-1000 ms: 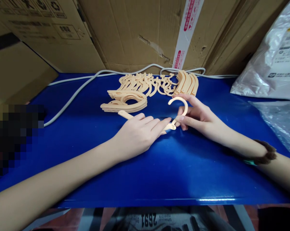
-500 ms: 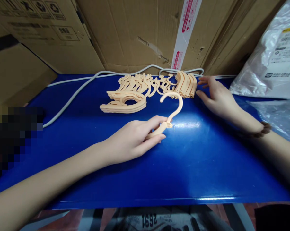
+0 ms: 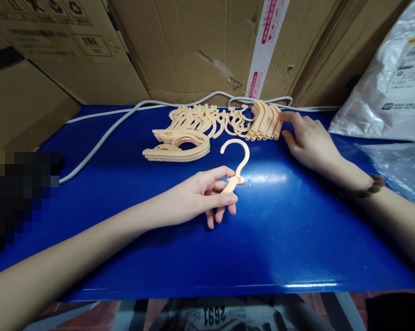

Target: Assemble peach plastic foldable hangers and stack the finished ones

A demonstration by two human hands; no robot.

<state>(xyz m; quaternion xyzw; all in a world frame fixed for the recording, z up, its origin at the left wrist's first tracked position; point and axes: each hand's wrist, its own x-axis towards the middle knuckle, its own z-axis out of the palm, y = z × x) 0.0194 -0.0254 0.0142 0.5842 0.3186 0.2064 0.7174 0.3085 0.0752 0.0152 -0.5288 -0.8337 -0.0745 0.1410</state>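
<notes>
A cream plastic hanger piece with an upright hook (image 3: 243,158) is held in my left hand (image 3: 202,193), above the middle of the blue table. Its thumb and fingers close around the piece below the hook joint, and the lower part is partly hidden. My right hand (image 3: 309,138) is at the right end of a row of cream curved hanger arms (image 3: 265,120). Its index fingertip touches or nearly touches the end arm, with the thumb apart from the index; the other fingers are partly hidden.
Several loose hook pieces (image 3: 196,118) lie left of the arms, behind stacked folded hangers (image 3: 179,154). A white cable (image 3: 104,149) crosses the back of the blue table (image 3: 262,248). Cardboard boxes (image 3: 186,27) stand behind, and a plastic-wrapped package (image 3: 383,101) sits at right.
My left hand has turned the hanger piece, its hook shifting left and slightly lower, and more fingers show beneath. My right hand has moved slightly left, up to the hanger arms.
</notes>
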